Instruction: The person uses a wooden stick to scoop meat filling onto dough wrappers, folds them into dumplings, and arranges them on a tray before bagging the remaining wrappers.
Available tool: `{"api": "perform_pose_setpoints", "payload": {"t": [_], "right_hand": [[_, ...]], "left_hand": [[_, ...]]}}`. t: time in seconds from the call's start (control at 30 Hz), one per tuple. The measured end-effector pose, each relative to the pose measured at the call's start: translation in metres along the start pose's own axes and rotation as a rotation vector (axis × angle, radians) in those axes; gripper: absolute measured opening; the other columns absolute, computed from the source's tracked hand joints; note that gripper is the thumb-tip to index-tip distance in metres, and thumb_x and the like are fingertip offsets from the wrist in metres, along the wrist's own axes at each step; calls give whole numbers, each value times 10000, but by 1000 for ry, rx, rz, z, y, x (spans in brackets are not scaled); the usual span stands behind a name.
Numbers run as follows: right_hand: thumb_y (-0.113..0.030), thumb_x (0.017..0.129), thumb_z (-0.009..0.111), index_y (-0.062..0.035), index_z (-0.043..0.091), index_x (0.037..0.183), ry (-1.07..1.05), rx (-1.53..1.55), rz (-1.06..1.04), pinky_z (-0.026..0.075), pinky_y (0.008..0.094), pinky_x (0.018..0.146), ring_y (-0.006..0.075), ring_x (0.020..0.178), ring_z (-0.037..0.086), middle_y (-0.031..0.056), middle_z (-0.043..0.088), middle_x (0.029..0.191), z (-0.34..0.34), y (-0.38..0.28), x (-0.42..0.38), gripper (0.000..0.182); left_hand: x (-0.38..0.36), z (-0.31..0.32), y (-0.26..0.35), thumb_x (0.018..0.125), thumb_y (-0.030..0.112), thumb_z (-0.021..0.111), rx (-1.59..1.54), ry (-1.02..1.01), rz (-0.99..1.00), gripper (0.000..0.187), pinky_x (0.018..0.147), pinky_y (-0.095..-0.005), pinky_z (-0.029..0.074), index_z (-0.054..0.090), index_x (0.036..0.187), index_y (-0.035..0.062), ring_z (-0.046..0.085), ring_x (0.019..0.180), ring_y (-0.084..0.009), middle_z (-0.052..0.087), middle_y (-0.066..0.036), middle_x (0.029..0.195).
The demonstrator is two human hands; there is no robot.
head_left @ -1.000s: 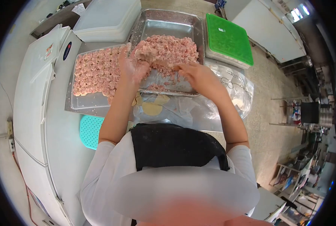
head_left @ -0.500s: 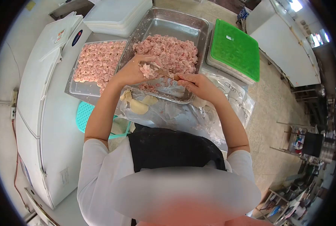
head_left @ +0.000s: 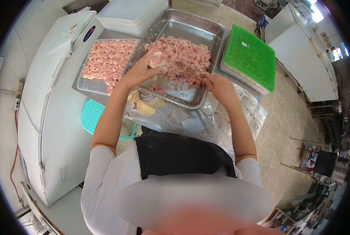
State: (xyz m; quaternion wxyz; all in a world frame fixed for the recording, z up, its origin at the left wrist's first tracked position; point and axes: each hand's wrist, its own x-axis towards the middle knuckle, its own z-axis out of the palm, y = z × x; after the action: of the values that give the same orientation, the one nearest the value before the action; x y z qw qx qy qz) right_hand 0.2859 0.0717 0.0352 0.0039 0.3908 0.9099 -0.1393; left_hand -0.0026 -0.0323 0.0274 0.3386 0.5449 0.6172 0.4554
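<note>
My left hand is closed around a dumpling, a pale wrapper with pink meat showing at its top. The hand is over the left edge of a deep metal pan. Ground meat is heaped in this pan. Near the pan's right side, my right hand grips a thin brown spatula, its far end in the meat. Pale round wrappers lie on plastic sheeting just in front of the pan.
Left of the pan, a tray carries rows of filled dumplings. Stacked white lids stand behind it. A green-lidded container is at the right. A turquoise basket sits below the table edge, beside a white freezer.
My right hand has moved the spatula away from the dumpling and into the meat heap. My left hand has turned slightly, still holding the dumpling. The view has shifted a little.
</note>
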Motion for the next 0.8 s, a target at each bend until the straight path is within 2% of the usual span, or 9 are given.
{"api": "perform_pose_setpoints", "payload": {"t": [0.07, 0.17, 0.27, 0.3, 0.33, 0.4, 0.5, 0.57, 0.8], "right_hand": [[-267, 934, 553, -42, 616, 1185, 172, 418, -92, 496, 334, 839, 305, 964, 650, 196, 654, 1076, -19, -3, -16, 342], [-241, 923, 588, 4, 630, 1143, 50, 769, -198, 469, 288, 872, 234, 998, 647, 184, 659, 1095, -39, -40, -37, 332], [-228, 919, 601, -18, 621, 1168, -50, 725, -258, 466, 276, 860, 186, 974, 641, 146, 670, 1097, -15, -61, -27, 327], [-243, 918, 595, -53, 638, 1152, 5, 636, -287, 494, 308, 799, 233, 910, 657, 127, 678, 1032, -31, -68, -26, 304], [-243, 918, 595, -53, 638, 1152, 8, 626, -285, 494, 308, 799, 233, 910, 657, 127, 678, 1032, -42, -77, -31, 304], [-251, 908, 597, -79, 654, 1115, 222, 103, -108, 505, 364, 715, 294, 832, 643, 114, 667, 942, -53, -97, -40, 275], [-253, 902, 592, -80, 660, 1078, 322, 98, -214, 493, 403, 659, 336, 797, 615, 123, 646, 887, -33, -130, -39, 256], [-246, 906, 586, -76, 656, 1085, 301, 66, -196, 496, 393, 675, 332, 809, 622, 130, 649, 909, -48, -145, -39, 256], [-183, 910, 577, -48, 635, 1123, 151, 290, -234, 504, 335, 783, 312, 903, 642, 152, 662, 1013, -15, -226, -11, 258]], "left_hand": [[-8, -9, 31, 760, 188, 737, 43, -3, 160, 363, 894, -361, 472, 632, 1091, 86, 607, 991, -230, 660, -80, 1042], [-19, -24, 52, 740, 236, 771, 289, -167, 188, 396, 825, -328, 494, 638, 1084, 92, 618, 965, -185, 645, -60, 1053], [-15, -33, 44, 718, 243, 786, 264, -362, 311, 460, 862, -352, 482, 633, 1130, 107, 625, 973, -244, 645, -77, 1081], [-18, -34, 35, 718, 243, 786, 258, -361, 321, 460, 862, -352, 482, 633, 1130, 107, 625, 973, -244, 645, -77, 1081], [-21, -35, 23, 713, 232, 783, 320, -245, 310, 457, 890, -359, 467, 633, 1123, 100, 617, 985, -269, 644, -86, 1080], [-26, -46, 11, 708, 221, 781, 383, -121, 302, 453, 919, -366, 452, 632, 1116, 93, 610, 996, -294, 644, -95, 1079], [-33, -67, 7, 711, 219, 775, 341, -76, 267, 437, 945, -370, 429, 631, 1095, 69, 593, 1030, -300, 645, -111, 1084], [-33, -87, 6, 713, 221, 779, 388, -228, 121, 460, 976, -372, 408, 620, 1115, 63, 574, 1079, -296, 634, -117, 1124], [-78, -168, -3, 720, 227, 763, 172, -309, 254, 481, 962, -350, 420, 604, 1152, 88, 591, 1038, -258, 639, -109, 1105]]}}
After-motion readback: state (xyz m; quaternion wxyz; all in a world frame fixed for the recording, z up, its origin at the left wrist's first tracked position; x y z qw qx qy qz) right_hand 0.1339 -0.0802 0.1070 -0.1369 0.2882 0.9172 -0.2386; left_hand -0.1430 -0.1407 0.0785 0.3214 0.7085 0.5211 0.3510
